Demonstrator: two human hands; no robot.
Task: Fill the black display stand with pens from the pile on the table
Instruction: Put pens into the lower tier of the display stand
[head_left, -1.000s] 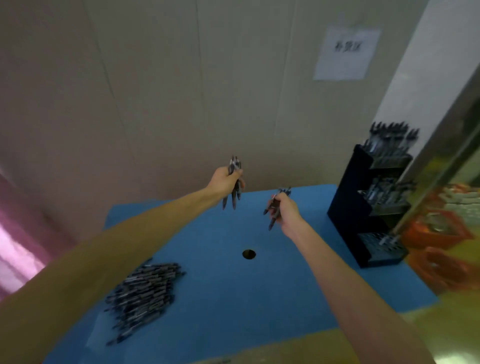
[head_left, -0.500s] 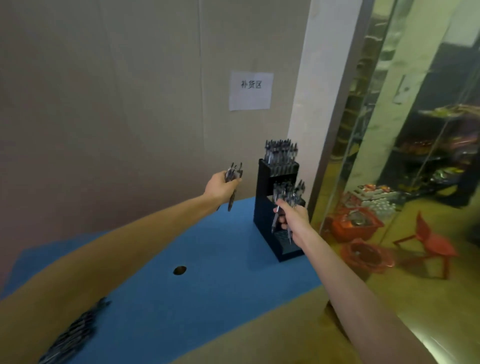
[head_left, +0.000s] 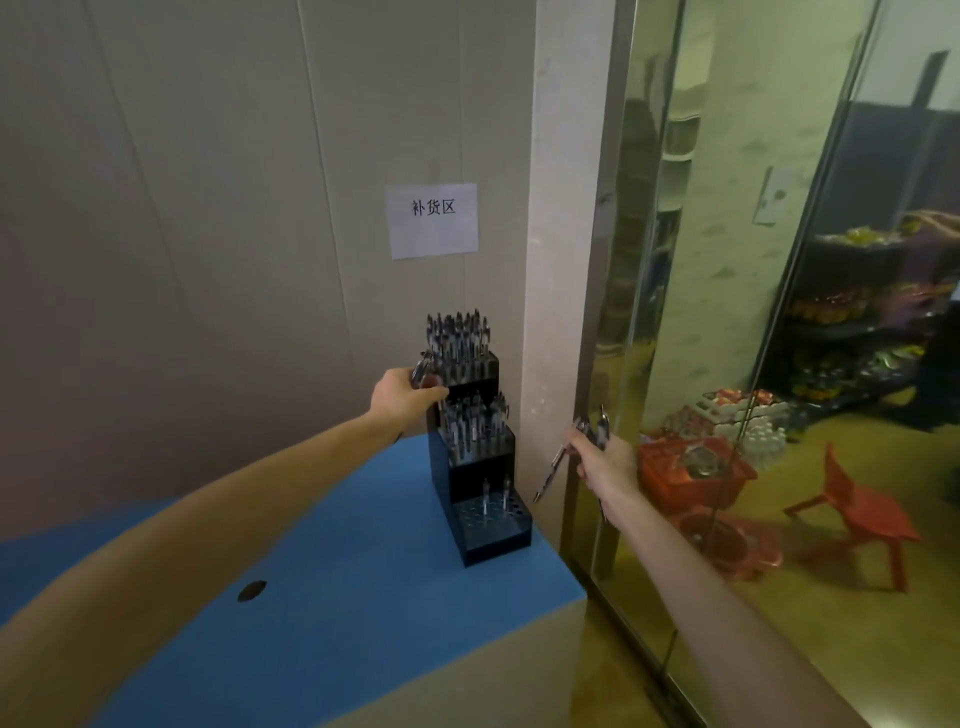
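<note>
Black display stand (head_left: 475, 499) stands at the far right corner of the blue worktop (head_left: 332, 597), against the beige wall. Three stepped tiers. Top tier packed with upright pens (head_left: 460, 338); middle tier also crowded with them; bottom tier a grid of holes with only two pens (head_left: 494, 496) standing in it.

Left hand (head_left: 402, 397) is at the stand's upper left edge, level with the top tier, fingers curled round a small bunch of pens (head_left: 423, 366) whose clip ends stick up above the fist. Whether the hand touches the stand cannot be told.

Right hand (head_left: 602, 460) is to the right of the stand, off the worktop edge and in front of the pillar, level with the middle tier. Its fingers grip several pens (head_left: 571, 447); one slants down and left toward the bottom tier, tip clear of the stand.

White paper sign (head_left: 432, 221) taped to the wall above the stand, printed "补货区" in black.

Round dark hole (head_left: 252, 591) in the worktop, well left of the stand and nearer the camera.

Right of the stand, behind the glass partition: red basket (head_left: 696, 467), red chair (head_left: 857, 512). No brand legible on pens or stand.
</note>
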